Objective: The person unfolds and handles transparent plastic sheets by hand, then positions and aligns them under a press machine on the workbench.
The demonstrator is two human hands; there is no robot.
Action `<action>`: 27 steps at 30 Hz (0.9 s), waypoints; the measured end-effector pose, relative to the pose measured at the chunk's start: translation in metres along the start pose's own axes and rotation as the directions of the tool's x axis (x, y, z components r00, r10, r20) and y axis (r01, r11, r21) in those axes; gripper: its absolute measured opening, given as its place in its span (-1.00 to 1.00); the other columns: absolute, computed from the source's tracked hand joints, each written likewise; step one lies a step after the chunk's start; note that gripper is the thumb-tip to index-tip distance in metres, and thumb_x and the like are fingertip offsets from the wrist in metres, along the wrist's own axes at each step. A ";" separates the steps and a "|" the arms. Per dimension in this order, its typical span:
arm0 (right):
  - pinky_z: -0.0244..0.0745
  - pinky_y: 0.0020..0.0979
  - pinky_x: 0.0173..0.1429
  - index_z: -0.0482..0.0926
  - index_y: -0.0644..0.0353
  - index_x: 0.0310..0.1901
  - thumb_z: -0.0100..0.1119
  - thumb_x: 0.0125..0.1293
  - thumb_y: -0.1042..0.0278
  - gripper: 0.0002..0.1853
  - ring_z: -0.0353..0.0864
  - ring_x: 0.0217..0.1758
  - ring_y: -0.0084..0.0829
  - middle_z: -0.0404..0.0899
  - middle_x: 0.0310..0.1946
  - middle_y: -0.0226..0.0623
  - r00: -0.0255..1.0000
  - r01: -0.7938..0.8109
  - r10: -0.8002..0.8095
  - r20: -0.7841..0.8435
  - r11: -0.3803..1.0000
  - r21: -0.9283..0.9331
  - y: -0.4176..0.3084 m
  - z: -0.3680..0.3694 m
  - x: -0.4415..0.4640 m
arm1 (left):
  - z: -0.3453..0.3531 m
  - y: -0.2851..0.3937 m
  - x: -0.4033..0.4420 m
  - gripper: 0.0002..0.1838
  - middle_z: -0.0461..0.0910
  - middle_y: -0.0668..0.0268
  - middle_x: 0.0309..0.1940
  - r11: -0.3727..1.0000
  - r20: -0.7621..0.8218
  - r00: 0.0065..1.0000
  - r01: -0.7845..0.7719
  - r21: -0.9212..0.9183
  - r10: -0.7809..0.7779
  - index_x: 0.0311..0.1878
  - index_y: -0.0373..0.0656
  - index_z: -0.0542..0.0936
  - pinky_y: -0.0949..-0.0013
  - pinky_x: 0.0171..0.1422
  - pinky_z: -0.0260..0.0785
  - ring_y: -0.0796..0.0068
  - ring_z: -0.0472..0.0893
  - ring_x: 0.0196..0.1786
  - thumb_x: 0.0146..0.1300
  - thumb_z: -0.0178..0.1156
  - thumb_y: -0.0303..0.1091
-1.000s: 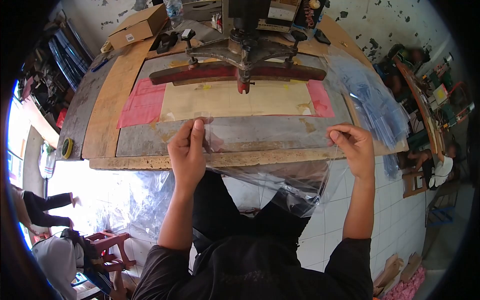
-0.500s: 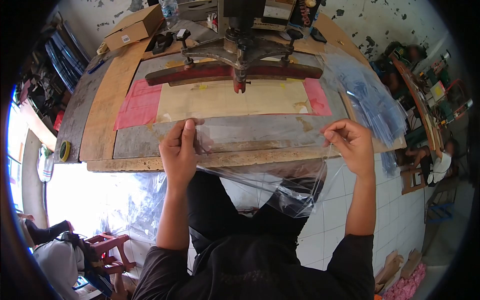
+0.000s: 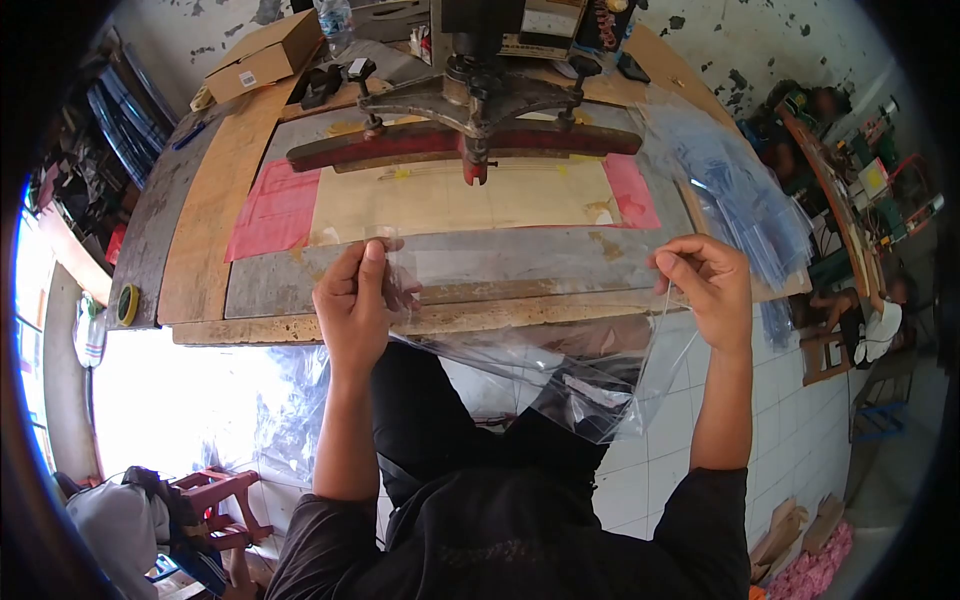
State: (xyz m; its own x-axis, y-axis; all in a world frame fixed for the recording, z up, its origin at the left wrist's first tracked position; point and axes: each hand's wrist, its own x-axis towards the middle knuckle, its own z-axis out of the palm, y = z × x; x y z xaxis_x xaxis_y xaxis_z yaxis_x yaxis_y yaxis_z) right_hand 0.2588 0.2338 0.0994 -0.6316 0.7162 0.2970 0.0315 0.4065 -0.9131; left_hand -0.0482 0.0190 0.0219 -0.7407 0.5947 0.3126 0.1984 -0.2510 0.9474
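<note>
**Clear film (image 3: 600,388) spans left grip (image 3: 350,300) and right grip (image 3: 712,295) at workshop bench (image 3: 215,230)**

A person in a dark shirt holds a clear film between two bare hands, its upper edge running from one grip to the other over the near edge of the bench. Each grip is pinched on the film, thumb against curled fingers; the loose part sags between them, its lowest corner hanging below and inward of the right grip, above the lap.

Just beyond both grips, a pale yellow panel (image 3: 455,195) lies flat, a left pink strip (image 3: 275,205) and a right pink strip (image 3: 632,190) at its ends. Farther out, a red bar (image 3: 350,150) under a dark metal bracket (image 3: 425,100) reaches across the panel's far side.

Beyond and to the right of the right grip spreads a pile of bluish plastic sheets (image 3: 745,210). Well to the left of the left grip sits a roll of tape (image 3: 127,303); a cardboard box (image 3: 262,58) stands far beyond it. Crumpled plastic (image 3: 290,400) gathers below and left of the left grip, near a red stool (image 3: 215,490). Another person (image 3: 885,330) sits well to the right of the right grip.
</note>
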 end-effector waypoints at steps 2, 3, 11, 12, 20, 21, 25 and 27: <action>0.60 -0.50 -0.20 0.76 0.36 -0.09 0.44 0.48 0.50 -0.90 0.74 -0.32 -0.53 0.82 -0.24 -0.23 1.000 0.002 -0.002 0.001 1.000 0.018 0.000 -0.001 0.000 | 0.000 0.001 0.000 -0.62 0.54 0.36 -0.56 1.000 -0.001 1.000 0.007 -0.002 -0.007 0.00 -0.39 0.70 0.44 -0.45 0.52 0.60 0.63 -0.49 0.75 0.13 -0.20; 0.61 -0.49 -0.17 0.76 0.38 -0.07 0.43 0.48 0.54 -0.90 0.74 -0.30 -0.54 0.81 -0.24 -0.25 1.000 0.000 0.000 0.015 1.000 0.005 0.000 -0.002 -0.001 | 0.000 0.002 0.000 -0.62 0.54 0.36 -0.56 1.000 -0.002 1.000 0.007 -0.002 -0.007 0.00 -0.39 0.70 0.44 -0.45 0.52 0.60 0.63 -0.49 0.75 0.13 -0.20; 0.61 -0.49 -0.14 0.75 0.39 -0.02 0.43 0.47 0.59 -0.88 0.74 -0.27 -0.57 0.80 -0.25 -0.31 0.995 -0.002 0.015 0.095 0.992 -0.129 0.000 -0.002 0.002 | -0.003 0.007 0.000 -0.66 0.49 0.46 -0.61 0.981 -0.076 0.996 -0.036 0.190 0.051 -0.05 -0.34 0.74 0.49 -0.49 0.40 0.73 0.49 -0.58 0.73 0.16 -0.23; 0.61 -0.49 -0.14 0.75 0.38 -0.01 0.43 0.47 0.58 -0.87 0.74 -0.27 -0.57 0.80 -0.25 -0.32 0.994 0.000 0.017 0.106 0.988 -0.156 0.000 -0.002 0.001 | -0.004 0.006 0.000 -0.66 0.49 0.46 -0.61 0.981 -0.076 0.996 -0.036 0.190 0.051 -0.05 -0.34 0.74 0.49 -0.49 0.40 0.73 0.49 -0.58 0.73 0.16 -0.23; 0.65 -0.47 -0.19 0.71 0.40 -0.07 0.34 0.56 0.55 -0.93 0.73 -0.25 -0.56 0.75 -0.28 -0.30 0.986 -0.011 0.034 0.161 0.990 -0.142 -0.001 0.002 -0.001 | -0.007 0.001 0.000 -0.67 0.50 0.45 -0.62 0.994 -0.087 0.996 -0.014 0.109 0.024 -0.12 -0.35 0.71 0.49 -0.54 0.32 0.72 0.48 -0.61 0.72 0.18 -0.26; 0.65 -0.47 -0.17 0.70 0.40 -0.06 0.33 0.56 0.55 -0.92 0.71 -0.25 -0.57 0.74 -0.26 -0.31 0.983 -0.036 0.059 0.173 0.990 -0.133 0.000 0.002 -0.001 | -0.007 0.002 0.000 -0.67 0.50 0.45 -0.62 0.994 -0.087 0.996 -0.014 0.109 0.024 -0.12 -0.35 0.71 0.49 -0.54 0.32 0.72 0.48 -0.61 0.72 0.18 -0.26; 0.65 -0.46 -0.14 0.68 0.38 -0.03 0.32 0.56 0.56 -0.92 0.69 -0.23 -0.59 0.73 -0.23 -0.33 0.974 -0.075 0.104 0.203 0.987 -0.144 -0.001 0.000 0.000 | -0.009 0.004 -0.001 -0.67 0.51 0.44 -0.61 0.994 -0.061 0.998 -0.019 0.103 0.025 -0.11 -0.35 0.70 0.50 -0.55 0.31 0.71 0.50 -0.61 0.72 0.18 -0.26; 0.65 -0.47 -0.13 0.68 0.38 0.00 0.32 0.56 0.56 -0.91 0.68 -0.22 -0.59 0.73 -0.22 -0.34 0.972 -0.078 0.109 0.207 0.985 -0.151 0.000 -0.001 -0.001 | -0.009 0.004 -0.002 -0.67 0.51 0.44 -0.61 0.995 -0.052 0.998 -0.021 0.102 0.027 -0.10 -0.35 0.70 0.50 -0.55 0.30 0.70 0.50 -0.61 0.72 0.17 -0.26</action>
State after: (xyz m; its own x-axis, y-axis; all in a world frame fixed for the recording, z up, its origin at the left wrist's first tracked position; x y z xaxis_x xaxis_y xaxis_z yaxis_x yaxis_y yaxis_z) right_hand 0.2599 0.2339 0.0990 -0.7708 0.6233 0.1319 0.1976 0.4307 -0.8806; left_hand -0.0520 0.0103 0.0241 -0.7677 0.5470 0.3339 0.2786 -0.1843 0.9426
